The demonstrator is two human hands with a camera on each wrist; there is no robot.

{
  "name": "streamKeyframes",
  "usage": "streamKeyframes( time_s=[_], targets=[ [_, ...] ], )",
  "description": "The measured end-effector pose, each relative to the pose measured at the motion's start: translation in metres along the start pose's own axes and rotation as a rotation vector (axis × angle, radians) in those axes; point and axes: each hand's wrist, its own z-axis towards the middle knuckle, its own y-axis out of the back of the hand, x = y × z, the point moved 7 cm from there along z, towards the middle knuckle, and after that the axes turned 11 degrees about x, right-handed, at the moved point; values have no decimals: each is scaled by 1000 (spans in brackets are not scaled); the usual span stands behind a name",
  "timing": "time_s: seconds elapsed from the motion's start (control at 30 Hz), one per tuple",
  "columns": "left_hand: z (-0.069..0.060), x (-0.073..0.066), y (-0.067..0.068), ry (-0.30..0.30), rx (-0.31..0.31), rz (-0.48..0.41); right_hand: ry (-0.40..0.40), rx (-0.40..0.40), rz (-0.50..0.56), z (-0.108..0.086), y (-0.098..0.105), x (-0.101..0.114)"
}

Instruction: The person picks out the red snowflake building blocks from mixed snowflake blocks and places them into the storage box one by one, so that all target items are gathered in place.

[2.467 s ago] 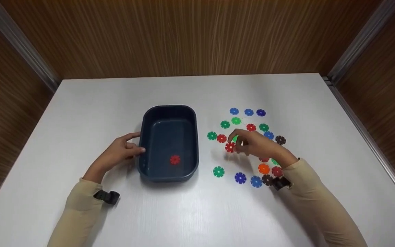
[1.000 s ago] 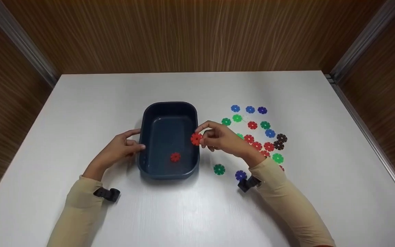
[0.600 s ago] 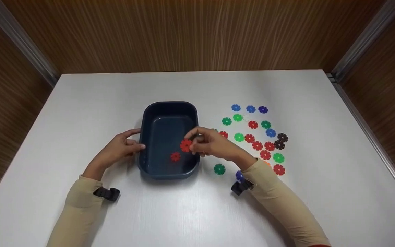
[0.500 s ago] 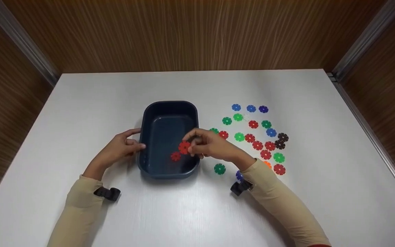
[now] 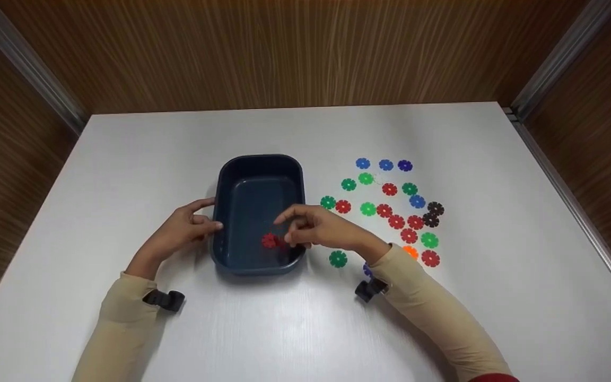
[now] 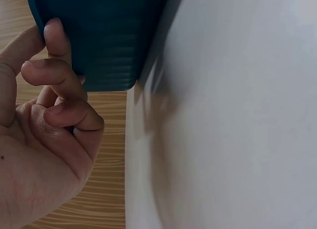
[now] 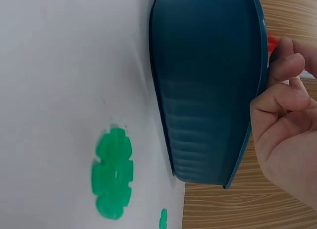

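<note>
My left hand (image 5: 182,233) grips the left rim of a dark blue plastic tray (image 5: 260,271), thumb over the edge and fingers against the outer wall (image 6: 106,45). Above the tray's right side is my right hand (image 5: 319,228), its thumb and index finger parted. Just below those fingertips, a blurred red snowflake disc (image 5: 282,244) appears loose inside the tray. Beside it lies another red snowflake disc (image 5: 269,240) on the tray floor. In the right wrist view, a bit of red disc (image 7: 272,43) shows past the rim by the fingertips.
Right of the tray, several notched discs lie scattered on the white table (image 5: 263,329), among them a green disc (image 5: 338,259), a blue disc (image 5: 363,163), an orange disc (image 5: 410,252) and a black disc (image 5: 435,208). My right forearm partly covers a dark blue disc (image 5: 367,269). A wooden panel (image 5: 295,53) stands behind.
My right hand picked up a red snowflake disc, carried it left over the tray, lowered slightly and let it go. The left hand has kept its grip on the tray.
</note>
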Motion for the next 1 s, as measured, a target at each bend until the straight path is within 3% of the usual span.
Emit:
streamKeyframes(
  time_s=[0.13,0.37,0.73,1.0],
  targets=[
    [0,1,-1,9,4,2,4,-16,-1,-6,9,-1],
    [0,0,0,19,-1,15,-26,-105,-44,-28,42,-4],
    [0,-2,0,0,20,16,-182,-224,-195,-75,83,-24],
    [-1,-2,2,-6,10,28,-242,-241,-284,-114,105,-39]
  ],
)
